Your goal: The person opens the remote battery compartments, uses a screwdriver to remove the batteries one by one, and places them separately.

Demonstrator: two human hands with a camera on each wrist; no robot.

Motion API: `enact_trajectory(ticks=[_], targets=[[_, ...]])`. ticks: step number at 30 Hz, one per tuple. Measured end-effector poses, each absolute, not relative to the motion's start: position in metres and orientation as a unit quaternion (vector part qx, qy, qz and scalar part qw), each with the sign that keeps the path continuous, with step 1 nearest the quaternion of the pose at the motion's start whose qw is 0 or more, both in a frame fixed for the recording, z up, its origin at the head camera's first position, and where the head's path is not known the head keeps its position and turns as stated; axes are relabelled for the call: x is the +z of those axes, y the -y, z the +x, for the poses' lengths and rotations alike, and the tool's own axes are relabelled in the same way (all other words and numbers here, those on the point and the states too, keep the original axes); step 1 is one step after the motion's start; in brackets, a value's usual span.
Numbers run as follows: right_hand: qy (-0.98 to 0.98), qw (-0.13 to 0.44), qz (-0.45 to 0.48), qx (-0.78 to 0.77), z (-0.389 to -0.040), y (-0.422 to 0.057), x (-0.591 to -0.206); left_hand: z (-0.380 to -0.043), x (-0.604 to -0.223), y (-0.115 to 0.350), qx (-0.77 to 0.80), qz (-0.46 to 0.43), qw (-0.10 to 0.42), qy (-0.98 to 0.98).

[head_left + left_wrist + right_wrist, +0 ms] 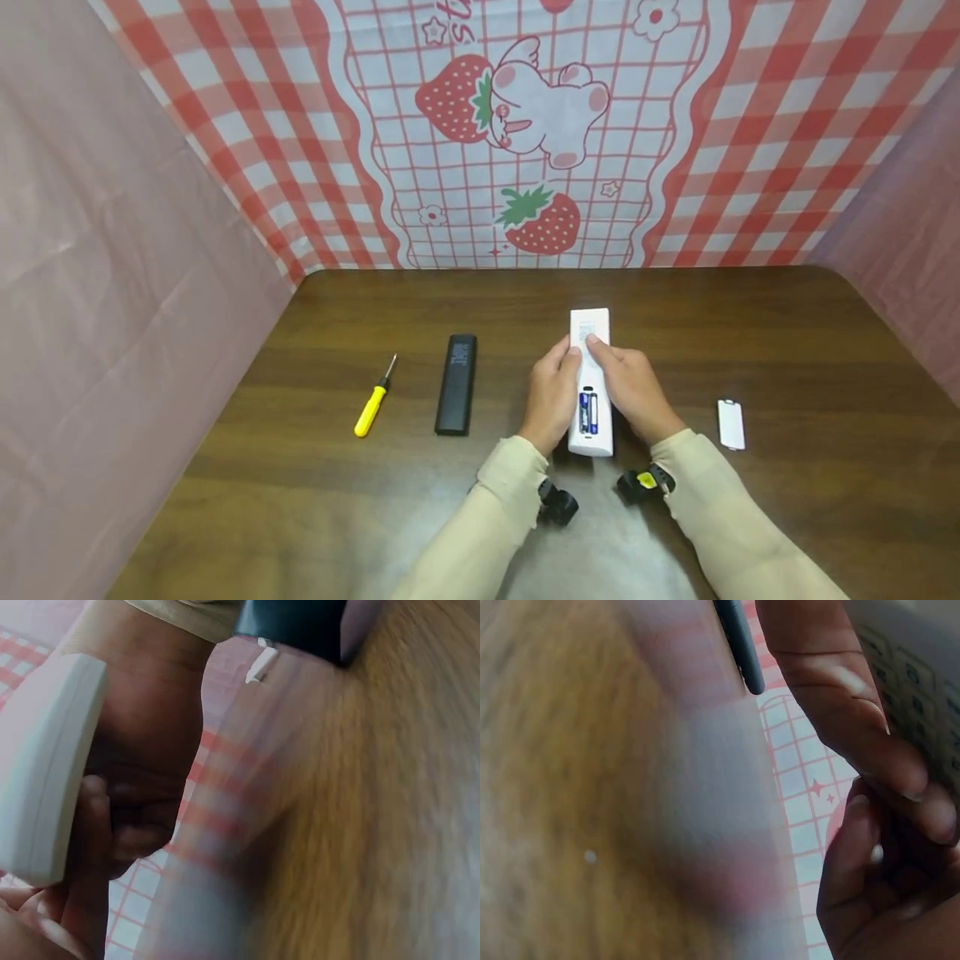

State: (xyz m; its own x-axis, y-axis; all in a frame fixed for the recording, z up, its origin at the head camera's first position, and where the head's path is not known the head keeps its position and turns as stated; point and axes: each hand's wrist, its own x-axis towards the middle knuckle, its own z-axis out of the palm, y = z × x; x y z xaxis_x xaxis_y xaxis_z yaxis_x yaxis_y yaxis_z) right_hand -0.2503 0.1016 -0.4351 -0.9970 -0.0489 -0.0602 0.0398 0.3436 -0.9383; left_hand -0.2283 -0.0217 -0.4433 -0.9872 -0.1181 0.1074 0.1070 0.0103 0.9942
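A white remote control (591, 371) is held between both hands, its back facing up. Two blue-and-silver batteries (588, 414) sit side by side in its uncovered compartment. My left hand (551, 396) grips the remote's left side, thumb along the edge. On the other side my right hand (637, 392) grips it too, its thumb lying across the back near a printed label. Beneath, the right wrist view shows the button face (915, 690) with fingertips of both hands close together under it. A white battery cover (731, 425) lies on the table to the right.
To the left of the hands lies a black remote-like bar (456, 385), with a yellow-handled screwdriver (371, 408) further left. The wooden table (315, 517) ends at a strawberry-print cloth (540, 167) behind, and pinkish cloth hangs at both sides.
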Motion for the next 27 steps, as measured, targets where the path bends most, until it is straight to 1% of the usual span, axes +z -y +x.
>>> enact_trajectory(ticks=[6,9,14,16,22,27], targets=[[-0.809,0.036,0.007,-0.587,-0.25,-0.104,-0.433,-0.228,-0.439,0.03,-0.666,-0.013,0.082,0.741],[-0.803,0.045,0.012,-0.594,-0.249,-0.105,-0.432,-0.227,-0.44,0.035,-0.663,-0.001,0.082,0.744],[-0.791,0.056,0.026,-0.609,-0.249,-0.104,-0.434,-0.225,-0.445,0.046,-0.683,0.025,0.066,0.727],[-0.779,0.056,0.031,-0.624,-0.249,-0.103,-0.435,-0.224,-0.446,0.051,-0.683,0.024,0.07,0.727],[-0.753,0.057,0.041,-0.654,-0.251,-0.103,-0.438,-0.221,-0.442,0.069,-0.666,-0.016,0.087,0.741],[-0.743,0.061,0.045,-0.665,-0.251,-0.103,-0.438,-0.217,-0.437,0.082,-0.623,-0.051,0.078,0.777]])
